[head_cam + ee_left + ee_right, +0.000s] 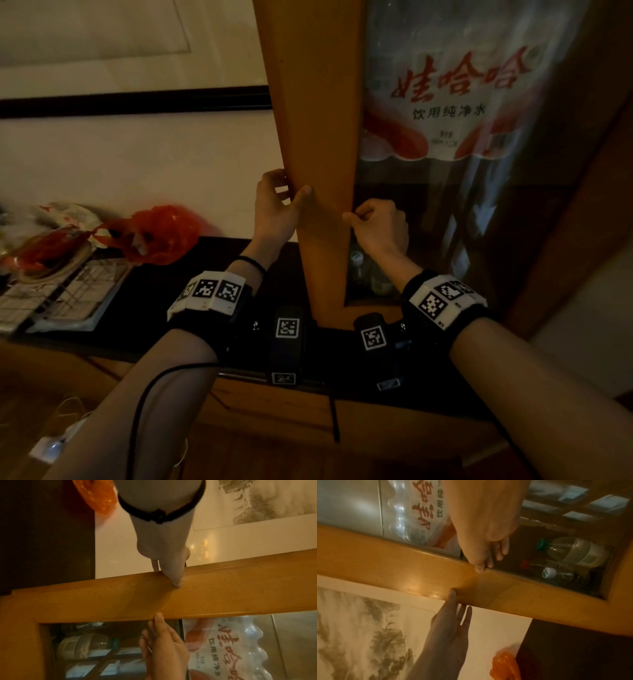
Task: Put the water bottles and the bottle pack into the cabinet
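Observation:
The shrink-wrapped bottle pack (455, 96) with red lettering stands inside the cabinet behind the glass, and shows too in the left wrist view (231, 649) and the right wrist view (412, 513). Below it lie loose water bottles (359, 270), one green-capped (573, 550), one white-capped (549, 572). The orange wooden door frame (315, 120) runs upright between my hands. My left hand (277, 202) grips its outer edge, thumb on the front (176, 584). My right hand (376, 226) has its thumb tip on the frame's inner edge (479, 568), fingers resting against the glass.
A red plastic bag (161, 233) and a stack of papers (65, 294) sit on the dark tabletop (191, 308) to the left. A framed ink painting (102, 51) hangs on the wall behind. A black cable runs along my left forearm.

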